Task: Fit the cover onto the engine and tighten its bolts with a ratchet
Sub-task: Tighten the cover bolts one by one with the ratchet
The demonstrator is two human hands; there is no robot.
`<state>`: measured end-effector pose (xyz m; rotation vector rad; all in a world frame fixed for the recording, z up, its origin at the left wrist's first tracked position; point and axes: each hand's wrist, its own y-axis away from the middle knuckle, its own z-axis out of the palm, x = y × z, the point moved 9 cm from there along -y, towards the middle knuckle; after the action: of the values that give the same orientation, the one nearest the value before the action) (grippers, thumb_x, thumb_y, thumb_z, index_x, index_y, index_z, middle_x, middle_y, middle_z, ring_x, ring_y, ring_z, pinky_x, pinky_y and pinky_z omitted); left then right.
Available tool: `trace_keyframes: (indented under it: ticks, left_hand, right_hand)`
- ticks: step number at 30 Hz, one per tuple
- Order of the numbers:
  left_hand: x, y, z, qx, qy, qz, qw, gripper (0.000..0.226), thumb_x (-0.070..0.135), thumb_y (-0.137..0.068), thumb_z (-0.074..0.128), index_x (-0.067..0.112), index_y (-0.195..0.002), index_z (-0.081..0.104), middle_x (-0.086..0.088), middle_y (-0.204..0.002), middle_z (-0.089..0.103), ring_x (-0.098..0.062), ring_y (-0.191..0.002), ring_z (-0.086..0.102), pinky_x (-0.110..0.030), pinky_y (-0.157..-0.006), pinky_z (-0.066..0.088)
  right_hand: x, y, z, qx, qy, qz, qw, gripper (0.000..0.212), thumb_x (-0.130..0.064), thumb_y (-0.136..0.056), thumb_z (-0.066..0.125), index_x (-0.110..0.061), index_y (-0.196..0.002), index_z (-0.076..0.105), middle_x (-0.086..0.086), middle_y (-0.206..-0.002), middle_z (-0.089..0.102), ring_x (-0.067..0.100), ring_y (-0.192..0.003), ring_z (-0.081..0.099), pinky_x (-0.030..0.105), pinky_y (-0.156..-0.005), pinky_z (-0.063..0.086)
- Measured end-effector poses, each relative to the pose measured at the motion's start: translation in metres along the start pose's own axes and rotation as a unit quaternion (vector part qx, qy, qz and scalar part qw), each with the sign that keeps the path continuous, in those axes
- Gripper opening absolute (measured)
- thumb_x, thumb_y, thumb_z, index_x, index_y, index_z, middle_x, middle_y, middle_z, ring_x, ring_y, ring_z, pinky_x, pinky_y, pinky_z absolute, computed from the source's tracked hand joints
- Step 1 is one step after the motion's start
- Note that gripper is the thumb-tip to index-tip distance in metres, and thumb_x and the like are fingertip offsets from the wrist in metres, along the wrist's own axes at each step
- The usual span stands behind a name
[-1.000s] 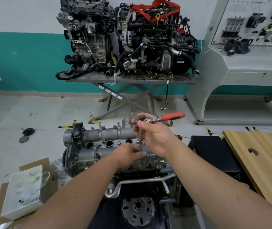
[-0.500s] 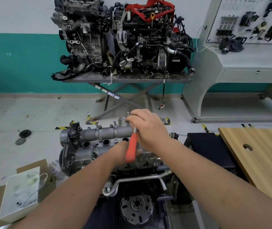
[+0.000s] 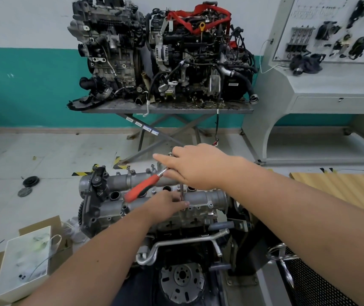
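Cover sat bolted-side up on the engine, rigid cast metal. Your right hand gripped the ratchet head, its grippy red handle pointing to 8 o'clock. Left hand pinched the slim extension; hold low, it could wobble.

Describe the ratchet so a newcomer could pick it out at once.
Find the grey engine on the stand nearest the camera, below the two dark engines on the table. Over its cover, the right hand holds the ratchet at its head. It is the only tool with an orange-red handle, which slants down and to the left.
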<state>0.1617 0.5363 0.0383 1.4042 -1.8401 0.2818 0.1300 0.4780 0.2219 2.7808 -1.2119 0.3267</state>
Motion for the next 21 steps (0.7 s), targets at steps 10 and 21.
trace_keyframes:
  ticks: [10, 21]
  left_hand:
    - [0.002, 0.003, 0.002, -0.012, 0.028, 0.01, 1.0, 0.028, 0.049, -0.094, 0.063, 0.023, -0.091, 0.072, 0.017, -0.054, 0.053, 0.003, -0.05, 0.048, -0.015, -0.049, 0.035]
    - [0.004, 0.004, 0.005, -0.026, 0.056, -0.002, 0.998, 0.032, 0.047, -0.092, 0.065, 0.017, -0.1, 0.073, -0.011, -0.1, 0.073, -0.022, -0.094, 0.067, -0.04, -0.09, 0.051]
  right_hand:
    - [0.023, -0.002, 0.047, 0.047, -0.776, 0.283, 0.562, 0.016, -0.018, -0.099, 0.054, -0.007, -0.091, 0.063, 0.003, -0.073, 0.073, 0.018, -0.07, 0.071, 0.026, -0.057, 0.05]
    - [0.021, 0.032, 0.055, 0.325, -0.684, 0.258, 0.599, 0.023, -0.034, -0.098, 0.059, -0.039, -0.118, 0.068, -0.014, -0.117, 0.068, 0.0, -0.107, 0.063, 0.026, -0.091, 0.053]
